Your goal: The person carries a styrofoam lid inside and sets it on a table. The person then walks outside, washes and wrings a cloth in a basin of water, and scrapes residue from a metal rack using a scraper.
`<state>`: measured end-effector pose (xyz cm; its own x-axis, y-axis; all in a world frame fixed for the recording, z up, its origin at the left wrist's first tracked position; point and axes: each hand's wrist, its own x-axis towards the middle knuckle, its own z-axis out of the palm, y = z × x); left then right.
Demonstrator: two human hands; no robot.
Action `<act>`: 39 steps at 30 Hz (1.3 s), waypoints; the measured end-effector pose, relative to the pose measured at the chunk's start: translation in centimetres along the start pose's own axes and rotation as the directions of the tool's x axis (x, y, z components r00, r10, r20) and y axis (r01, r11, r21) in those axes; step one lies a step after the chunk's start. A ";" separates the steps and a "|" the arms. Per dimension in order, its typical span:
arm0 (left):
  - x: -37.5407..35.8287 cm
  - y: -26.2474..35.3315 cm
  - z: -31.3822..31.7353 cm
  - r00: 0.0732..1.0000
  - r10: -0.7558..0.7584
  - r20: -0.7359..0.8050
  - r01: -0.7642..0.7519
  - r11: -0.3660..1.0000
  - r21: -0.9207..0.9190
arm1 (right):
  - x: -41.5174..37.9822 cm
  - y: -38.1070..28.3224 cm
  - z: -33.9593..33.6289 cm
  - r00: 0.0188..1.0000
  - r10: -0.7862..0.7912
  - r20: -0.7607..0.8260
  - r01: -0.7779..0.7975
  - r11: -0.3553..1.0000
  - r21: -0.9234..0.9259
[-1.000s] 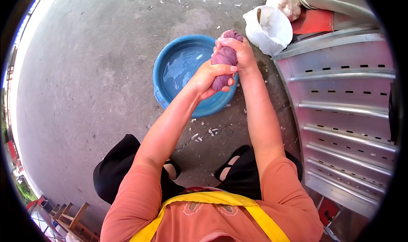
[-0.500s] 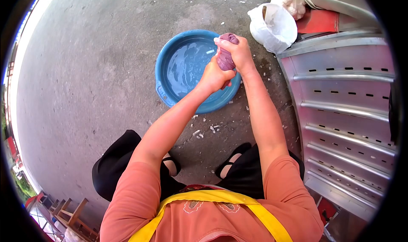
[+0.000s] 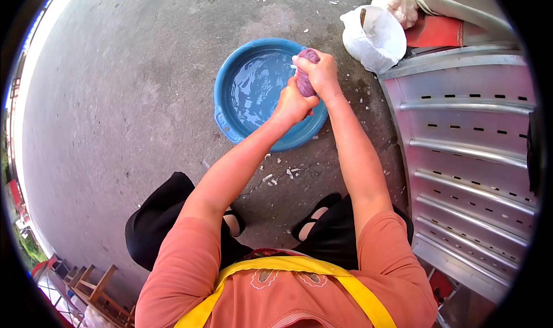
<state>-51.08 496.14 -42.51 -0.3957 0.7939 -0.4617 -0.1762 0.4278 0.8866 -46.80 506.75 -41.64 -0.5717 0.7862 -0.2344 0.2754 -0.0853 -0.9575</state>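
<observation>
A bunched, twisted purple cloth [image 3: 306, 84] is gripped between my two hands over the right side of a blue basin [image 3: 221, 92]. My left hand [image 3: 294, 103] is closed round its lower end, and my right hand [image 3: 322, 74] is wrapped round the upper part. Rippled water [image 3: 253, 92] lies in the basin, which stands on the grey floor. Part of the cloth is hidden by my fingers.
A white bag-lined bin [image 3: 377, 40] stands at the upper right, with a pale stuffed bag [image 3: 400, 4] behind it. Metal slotted panels with bars [image 3: 466, 149] fill the right side. Small white scraps [image 3: 292, 171] litter the concrete. Wooden steps or stools [image 3: 95, 290] are at lower left.
Both hands keep hold of the purple cloth and have come slightly lower over the basin. The cloth looks more tightly bunched, and the water's ripples differ. The view has shifted slightly.
</observation>
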 end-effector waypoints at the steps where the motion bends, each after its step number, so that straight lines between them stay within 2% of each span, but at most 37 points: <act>1: 0.0 -0.1 0.0 1.000 -0.003 -0.004 0.003 1.000 0.010 | -0.1 0.0 0.1 1.000 0.006 0.000 -0.006 1.000 -0.015; 4: 0.3 -0.8 -0.1 1.000 -0.008 -0.010 0.008 0.999 0.033 | 0.0 0.2 0.5 1.000 -0.014 -0.004 0.014 1.000 -0.022; 10: 0.4 -1.3 -0.4 0.999 -0.034 -0.012 0.035 0.993 0.109 | 0.0 0.4 1.0 0.998 0.054 0.023 -0.053 0.997 -0.056; 16: 0.5 -2.0 -0.6 0.999 -0.041 -0.023 0.044 0.984 0.172 | 0.2 1.2 1.4 0.999 0.036 0.028 -0.029 0.978 -0.206; 18: 0.3 -1.6 -0.8 0.998 -0.062 -0.015 0.064 0.979 0.196 | 0.2 1.2 1.7 0.999 0.053 0.004 -0.051 0.977 -0.205; 21: 0.6 0.3 -1.8 0.996 0.089 0.018 -0.091 0.987 0.135 | 0.5 -1.4 1.1 0.999 0.032 0.041 -0.021 0.971 -0.240; 22: 0.9 2.6 -2.6 0.998 0.065 0.022 -0.068 0.965 0.253 | 0.4 -3.2 0.8 0.998 0.025 0.065 -0.008 0.968 -0.250; 24: 2.0 5.8 -4.8 0.926 0.370 0.077 -0.376 0.921 0.102 | 0.1 -6.3 -0.4 0.960 -0.162 0.230 0.132 0.981 0.140; 25: 4.0 6.1 -5.9 0.826 0.561 0.049 -0.563 0.821 0.091 | -0.2 -7.8 -1.3 0.945 -0.229 0.234 0.137 0.925 0.354; 26: 3.4 9.1 -7.1 0.871 0.483 0.091 -0.486 0.874 0.012 | -0.4 -8.9 -2.2 0.927 -0.301 0.224 0.135 0.825 0.549; 27: 3.5 11.5 -8.6 0.924 0.353 0.147 -0.352 0.935 -0.031 | -0.2 -9.0 -3.2 0.944 -0.290 0.159 0.157 0.815 0.557; 28: 4.9 12.9 -10.2 0.932 0.323 0.165 -0.319 0.946 -0.051 | 0.3 -8.2 -4.1 0.976 -0.201 0.080 0.119 0.806 0.579; 30: 4.7 16.5 -12.3 0.913 0.404 0.059 -0.395 0.910 -0.130 | 1.5 -4.8 -4.7 0.997 -0.013 -0.075 0.057 0.778 0.626; 31: 4.9 17.7 -13.5 0.904 0.427 0.001 -0.420 0.888 -0.188 | 1.4 -3.0 -4.3 0.984 0.180 0.004 -0.105 0.559 0.823; 32: 5.2 18.7 -14.7 0.894 0.445 -0.058 -0.444 0.862 -0.245 | 1.1 -1.0 -3.6 0.932 0.337 0.132 -0.229 0.268 0.936; 34: 5.5 19.2 -16.6 0.870 0.461 -0.177 -0.493 0.795 -0.353 | -0.2 3.6 -1.2 0.821 0.522 0.230 -0.293 0.040 0.955; 36: 5.7 17.4 -17.5 0.871 0.435 -0.230 -0.492 0.768 -0.410 | -1.5 7.6 0.6 0.727 0.610 0.317 -0.288 -0.148 0.946; 38: 6.6 16.2 -18.0 0.914 0.359 -0.190 -0.407 0.808 -0.426 | -1.9 9.7 1.7 0.681 0.674 0.284 -0.188 -0.214 0.958; 39: 6.9 15.5 -17.7 0.924 0.330 -0.193 -0.382 0.815 -0.436 | -1.7 10.0 1.9 0.669 0.704 0.237 -0.081 -0.249 0.965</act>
<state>-72.51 500.55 -31.45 -0.5980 0.7912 -0.1281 -0.3852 -0.1435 0.9116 -44.54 503.43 -51.18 -0.3721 0.3212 -0.8708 -0.7684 -0.6329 0.0949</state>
